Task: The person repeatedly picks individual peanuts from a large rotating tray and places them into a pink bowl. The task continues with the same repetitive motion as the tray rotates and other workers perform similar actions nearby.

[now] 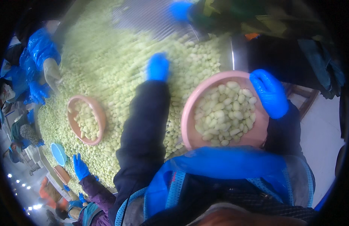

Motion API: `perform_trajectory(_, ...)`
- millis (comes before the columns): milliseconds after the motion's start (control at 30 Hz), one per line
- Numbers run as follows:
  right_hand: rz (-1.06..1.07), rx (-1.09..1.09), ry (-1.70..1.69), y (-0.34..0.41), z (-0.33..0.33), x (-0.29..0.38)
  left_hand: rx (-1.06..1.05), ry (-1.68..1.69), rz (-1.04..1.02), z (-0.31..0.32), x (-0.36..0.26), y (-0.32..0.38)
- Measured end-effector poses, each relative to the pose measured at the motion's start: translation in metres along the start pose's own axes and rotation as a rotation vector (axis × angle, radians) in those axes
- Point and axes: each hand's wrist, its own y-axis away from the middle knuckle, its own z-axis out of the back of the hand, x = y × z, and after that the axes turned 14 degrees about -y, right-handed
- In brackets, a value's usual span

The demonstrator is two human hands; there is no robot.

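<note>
My right hand (269, 94), in a blue glove, grips the right rim of a large pink plastic basin (188, 113) close to my body. Pale green oval pieces (228, 113) half cover the inside of this tilted basin. My left hand (158, 67), also blue-gloved, reaches out over a broad heap of the same pieces (115, 73). Motion blur and the hand's own back hide its fingers, so whether it holds any pieces is unclear. A blue apron (219, 161) covers my front, just below the basin.
Left of my arm, a smaller pink basin (102, 118) holds more pieces. Beyond it lies a light blue basin (58, 154). Co-workers' gloved hands (80, 166) are over the heap at left, and another blurred gloved hand (180, 10) is near the ribbed metal surface (146, 17).
</note>
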Motion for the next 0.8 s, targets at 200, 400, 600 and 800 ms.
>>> perform_trajectory(200,0.026,0.027,0.013,-0.001,0.005,0.0,-0.028,0.592,-0.309,0.112,-0.115,0.095)
perform_trajectory(400,0.087,0.076,0.102,-0.008,0.012,-0.006,0.042,0.535,-0.31,0.149,-0.135,0.132)
perform_trajectory(600,0.097,0.072,0.028,-0.006,0.002,-0.01,0.064,0.499,0.111,0.035,-0.04,0.165)
perform_trajectory(800,-0.024,0.052,0.069,0.001,0.009,-0.016,0.221,0.391,0.127,-0.041,-0.05,0.168)
